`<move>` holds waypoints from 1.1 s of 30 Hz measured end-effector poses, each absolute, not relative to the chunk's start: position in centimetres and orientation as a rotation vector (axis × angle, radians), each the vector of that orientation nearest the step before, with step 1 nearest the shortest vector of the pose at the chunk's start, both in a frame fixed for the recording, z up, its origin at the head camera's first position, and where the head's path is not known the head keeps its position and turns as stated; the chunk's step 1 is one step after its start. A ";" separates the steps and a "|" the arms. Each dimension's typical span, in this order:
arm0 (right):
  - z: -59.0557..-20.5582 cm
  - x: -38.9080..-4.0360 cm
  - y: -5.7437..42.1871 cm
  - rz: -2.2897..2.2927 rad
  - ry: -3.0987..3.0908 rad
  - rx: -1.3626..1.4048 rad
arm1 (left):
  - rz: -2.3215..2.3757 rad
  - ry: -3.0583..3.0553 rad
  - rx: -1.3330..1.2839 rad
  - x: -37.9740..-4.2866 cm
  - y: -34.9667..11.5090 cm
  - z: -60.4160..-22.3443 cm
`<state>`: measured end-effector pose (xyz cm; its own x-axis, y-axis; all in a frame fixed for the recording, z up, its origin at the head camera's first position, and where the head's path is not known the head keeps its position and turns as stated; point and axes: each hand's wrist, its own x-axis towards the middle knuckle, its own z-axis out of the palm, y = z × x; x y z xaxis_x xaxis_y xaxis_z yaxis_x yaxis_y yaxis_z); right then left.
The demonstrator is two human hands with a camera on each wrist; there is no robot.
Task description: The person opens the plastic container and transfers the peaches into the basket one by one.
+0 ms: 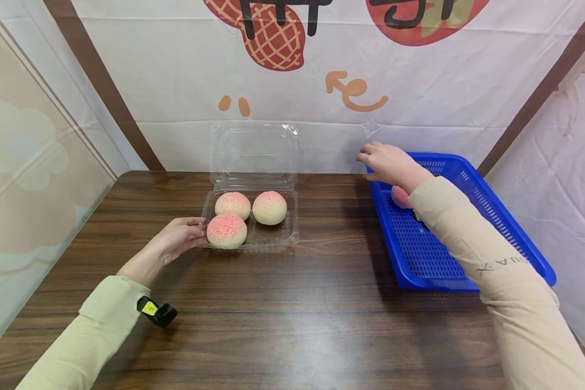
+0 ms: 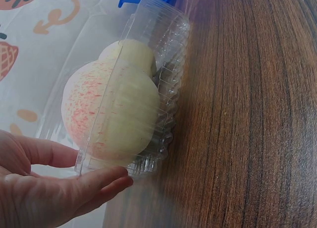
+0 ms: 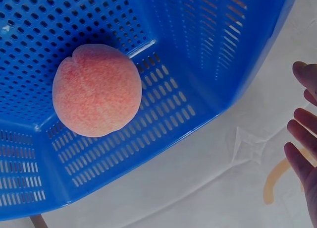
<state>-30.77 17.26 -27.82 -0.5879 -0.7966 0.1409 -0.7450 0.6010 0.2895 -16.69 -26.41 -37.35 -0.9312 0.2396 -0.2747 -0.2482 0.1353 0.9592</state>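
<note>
My left hand [image 1: 182, 238] pinches the left rim of a clear plastic clamshell box [image 1: 287, 233], its lid [image 1: 254, 157] raised against the back cloth. Three pink-and-cream peaches lie in the box: a front left peach [image 1: 226, 231], a back left peach [image 1: 232, 206] and a right peach [image 1: 270, 208]. Thumb and fingers on either side of the rim show in the left wrist view. My right hand [image 1: 390, 162] hovers by the back left corner of a blue plastic basket [image 1: 395, 265], fingers spread and holding nothing. One pink peach [image 3: 97, 90] sits in that basket.
The dark wood table [image 1: 292, 325] runs under the box and basket. A white printed cloth [image 1: 175, 81] rises behind its far edge. Something small and dark [image 1: 417, 218], partly hidden by the right sleeve, lies in the basket.
</note>
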 end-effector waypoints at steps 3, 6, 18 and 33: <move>-27.8 -30.7 16.9 -0.294 -2.544 1.294 | 1.857 2.057 -0.006 -16.7 -26.4 -37.4; -27.8 -30.5 16.4 -0.299 -2.536 1.306 | 1.856 2.058 -0.010 -16.7 -26.4 -37.4; -28.0 -30.4 14.6 -0.338 -2.534 1.300 | 1.850 2.076 -0.009 -16.7 -26.4 -37.6; -28.1 -30.2 13.3 -0.332 -2.491 1.350 | 1.866 2.066 -0.012 -16.6 -26.3 -37.5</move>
